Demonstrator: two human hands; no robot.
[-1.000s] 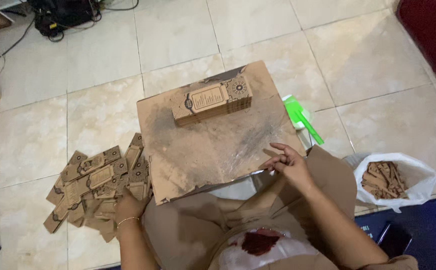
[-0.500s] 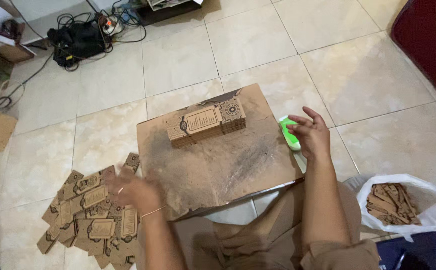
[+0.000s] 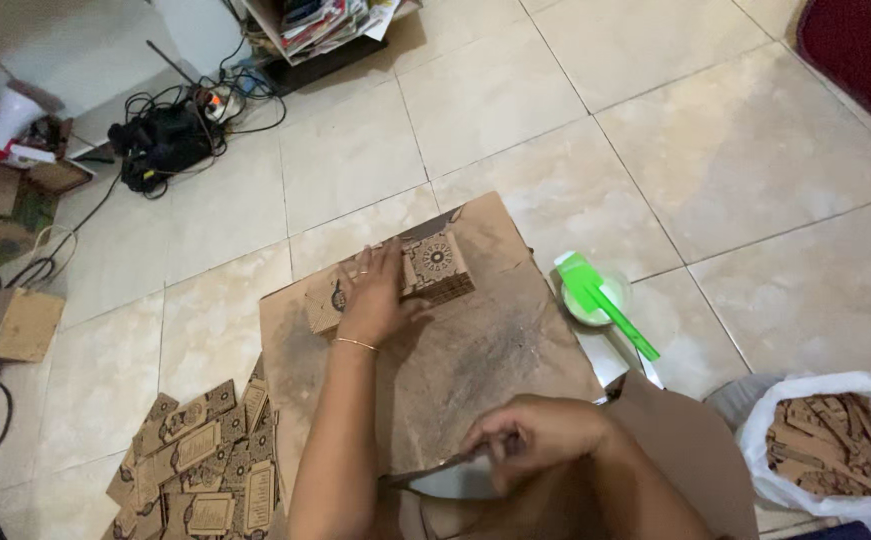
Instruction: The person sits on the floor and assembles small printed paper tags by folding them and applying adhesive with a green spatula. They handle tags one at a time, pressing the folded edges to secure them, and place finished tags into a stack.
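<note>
1. Laser-cut wooden box [image 3: 395, 280]: lies on its side at the far end of the brown work board [image 3: 475, 370], directly under the left grip
2. Left hand [image 3: 375, 295]: palm flat, fingers spread across the box top, pressing rather than clasping
3. Right hand [image 3: 535, 435]: grip narrow, pinched on a thin flat strip [image 3: 430, 468] at the board's near edge
4. Step in hand, as judged: steadying the box during assembly
5. Next move likely calls for bringing the strip up to the box
6. Green spatula [image 3: 605, 305] in a small white dish [image 3: 595, 300]: right of the left grip; loose cut panels [image 3: 205, 470] on the floor, near-left
</note>
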